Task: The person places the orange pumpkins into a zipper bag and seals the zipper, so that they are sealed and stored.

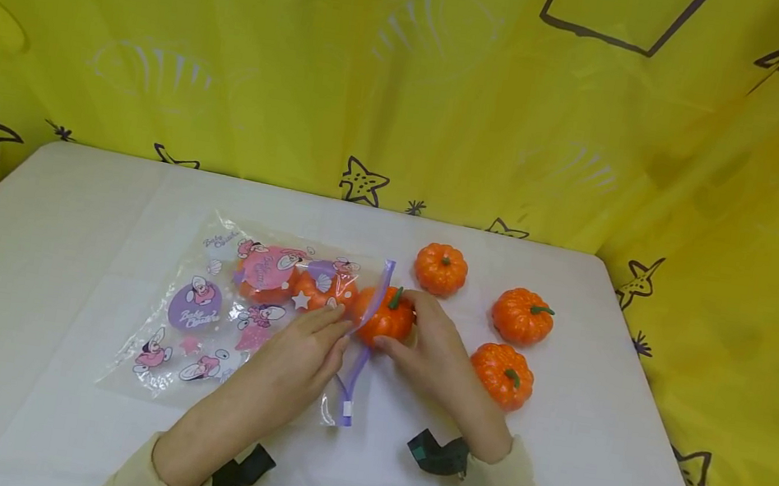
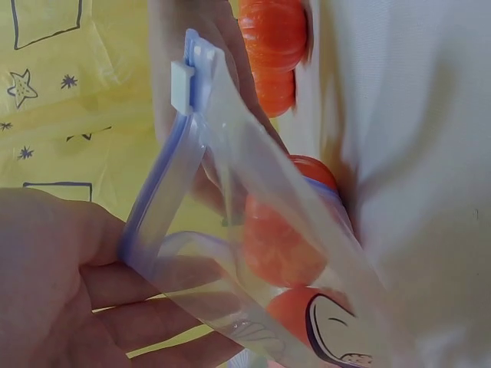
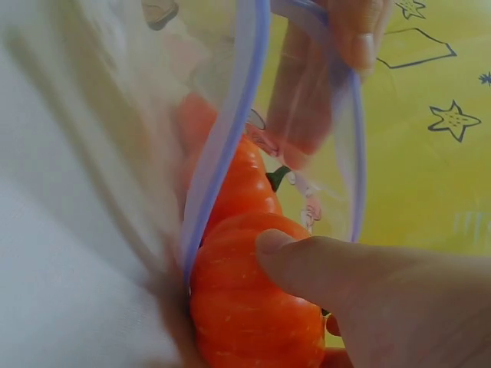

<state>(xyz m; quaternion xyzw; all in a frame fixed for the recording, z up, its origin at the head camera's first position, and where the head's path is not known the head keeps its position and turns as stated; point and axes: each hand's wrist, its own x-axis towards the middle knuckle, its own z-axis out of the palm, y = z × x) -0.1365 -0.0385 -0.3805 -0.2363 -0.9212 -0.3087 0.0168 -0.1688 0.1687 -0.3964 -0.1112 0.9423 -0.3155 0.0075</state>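
A clear zip bag printed with pink and purple cartoons lies on the table, its purple-edged mouth toward the right. My left hand pinches the upper lip of the mouth between thumb and fingers, holding it raised; the left wrist view shows the white slider at one end of the zip. With my right hand I grip a small orange pumpkin with a green stem, partly inside the mouth. Deeper in the bag, other orange pumpkins show through the plastic, one right beside the held pumpkin.
To the right of the bag, three more pumpkins sit on the white table: one at the back, one farther right and one nearer, close to my right forearm. A yellow patterned curtain hangs behind the table.
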